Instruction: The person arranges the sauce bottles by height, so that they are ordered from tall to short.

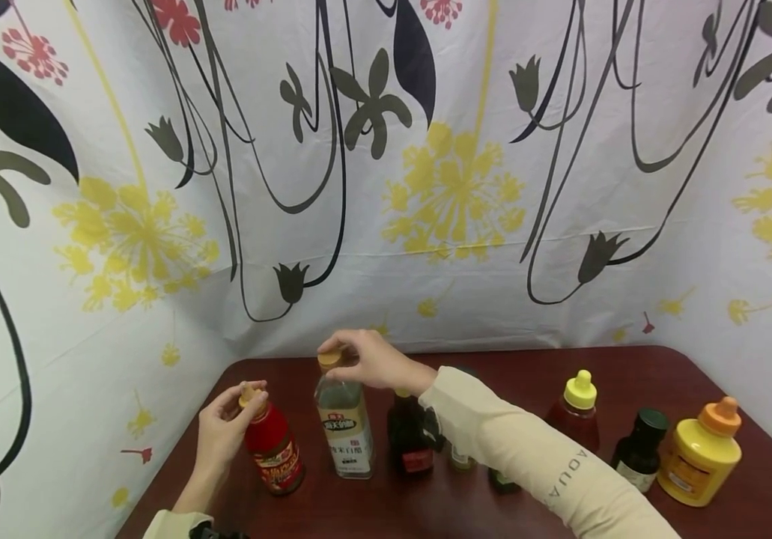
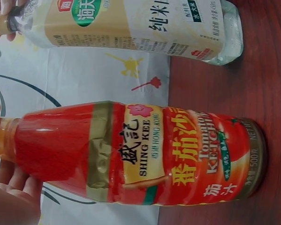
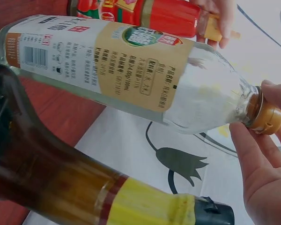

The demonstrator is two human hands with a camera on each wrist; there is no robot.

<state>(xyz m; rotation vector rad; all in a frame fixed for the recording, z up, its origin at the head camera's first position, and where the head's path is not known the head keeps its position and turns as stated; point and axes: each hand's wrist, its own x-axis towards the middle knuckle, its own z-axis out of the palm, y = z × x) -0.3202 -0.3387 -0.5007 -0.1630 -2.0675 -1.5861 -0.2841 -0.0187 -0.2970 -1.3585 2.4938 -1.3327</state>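
At the table's left, a red tomato ketchup bottle [image 1: 276, 453] stands leaning slightly, its label reading SHING KEE [image 2: 145, 154]. My left hand [image 1: 219, 428] holds it by the orange cap and neck, thumb on one side and fingers on the other. Right beside it is a clear glass bottle of white rice vinegar [image 1: 347, 430] with a cream label. The thumb and fingers of my right hand [image 1: 377, 361] pinch its orange-yellow cap [image 3: 269, 118] from above. The vinegar bottle's base appears to rest on the table.
A dark sauce bottle [image 1: 409, 438] stands close to the vinegar, partly behind my right forearm. Farther right on the dark red table [image 1: 359, 516] are a yellow-capped bottle [image 1: 576, 412], a dark green-capped bottle [image 1: 640, 449] and a yellow mustard-style bottle [image 1: 701, 458]. A patterned cloth [image 1: 453, 299] hangs behind.
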